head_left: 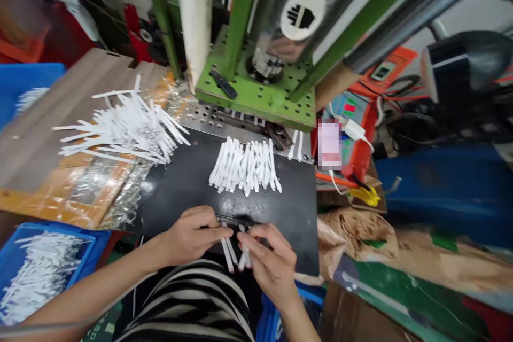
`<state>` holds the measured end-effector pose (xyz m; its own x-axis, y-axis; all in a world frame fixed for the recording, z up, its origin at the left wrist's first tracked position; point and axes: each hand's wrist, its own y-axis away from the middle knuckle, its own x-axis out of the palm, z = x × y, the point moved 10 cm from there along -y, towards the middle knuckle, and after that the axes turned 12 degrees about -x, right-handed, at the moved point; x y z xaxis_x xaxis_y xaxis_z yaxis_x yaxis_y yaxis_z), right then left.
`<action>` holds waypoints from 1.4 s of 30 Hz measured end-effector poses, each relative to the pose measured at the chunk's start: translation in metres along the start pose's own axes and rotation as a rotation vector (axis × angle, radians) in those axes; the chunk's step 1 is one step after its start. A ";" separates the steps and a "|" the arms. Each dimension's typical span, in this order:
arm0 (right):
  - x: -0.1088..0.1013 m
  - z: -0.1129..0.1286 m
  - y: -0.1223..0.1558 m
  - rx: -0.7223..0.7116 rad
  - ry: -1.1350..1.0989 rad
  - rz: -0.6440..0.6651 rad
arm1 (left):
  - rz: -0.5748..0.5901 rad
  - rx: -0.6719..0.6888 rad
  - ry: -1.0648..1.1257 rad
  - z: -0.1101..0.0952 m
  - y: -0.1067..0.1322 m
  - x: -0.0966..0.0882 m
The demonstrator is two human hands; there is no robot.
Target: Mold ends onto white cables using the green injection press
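Observation:
My left hand (196, 232) is closed, its thumb and fingertips pinched at the top of slim white strips (228, 254) near the front edge of the black work surface (176, 181). Close beside it, my right hand (270, 256) pinches more short white strips (243, 256), which point down toward my lap. A thin dark bar (240, 219) lies across just behind the fingertips; whether either hand touches it is hard to tell. Farther back, a row of white strips (246, 165) lies side by side on the black surface.
A green press (256, 96) with a clear cylinder stands behind. At left, a loose pile of white strips (128, 125) covers part of a wooden board (80, 85). Blue bins (94, 240) hold more strips. To the right are an orange-edged control box (360, 160) and a black lamp (460, 69).

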<state>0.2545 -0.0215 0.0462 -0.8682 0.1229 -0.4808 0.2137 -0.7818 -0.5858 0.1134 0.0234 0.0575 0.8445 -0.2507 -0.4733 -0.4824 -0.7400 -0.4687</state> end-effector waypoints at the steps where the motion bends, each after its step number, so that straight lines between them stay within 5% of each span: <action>1: -0.005 -0.007 -0.004 0.039 -0.017 -0.012 | 0.000 -0.062 0.034 0.005 -0.004 0.000; 7: -0.028 -0.112 -0.049 0.431 -0.030 0.088 | 0.146 -0.612 -0.044 0.076 -0.052 0.013; 11: -0.021 -0.171 -0.076 0.594 -0.010 0.144 | 0.219 -0.661 -0.185 0.108 -0.084 0.014; 14: -0.029 -0.185 -0.085 0.586 0.351 0.238 | 0.226 -0.629 -0.308 0.114 -0.079 -0.006; 17: -0.031 -0.160 -0.102 0.411 0.729 0.289 | 0.259 -0.556 -0.462 0.107 -0.052 -0.040; 20: 0.008 -0.125 -0.124 0.248 0.670 0.400 | 0.251 -0.349 -0.903 0.102 -0.028 -0.077; 23: 0.081 -0.097 -0.151 0.124 0.470 0.623 | 0.258 -0.084 -1.184 0.103 -0.019 -0.089; 27: 0.160 -0.090 -0.186 0.121 0.479 0.781 | 0.250 0.050 -1.075 0.103 -0.022 -0.083; 31: 0.187 -0.094 -0.200 0.203 0.500 0.800 | 0.164 0.111 -0.709 0.071 -0.027 -0.077; 34: 0.168 -0.088 -0.181 0.192 0.503 0.833 | 0.185 0.064 -0.504 0.049 -0.028 -0.070; 37: 0.120 -0.075 -0.139 0.156 0.437 0.819 | 0.219 -0.144 -0.234 0.044 -0.029 -0.067; 42: 0.031 -0.059 -0.053 0.282 0.109 0.457 | 0.175 -0.421 0.139 0.059 -0.015 -0.052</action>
<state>0.2428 0.0599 0.0235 -0.6602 -0.2166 -0.7192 0.4167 -0.9022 -0.1109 0.0631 0.0843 0.0446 0.7956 -0.4543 -0.4007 -0.5084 -0.8605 -0.0339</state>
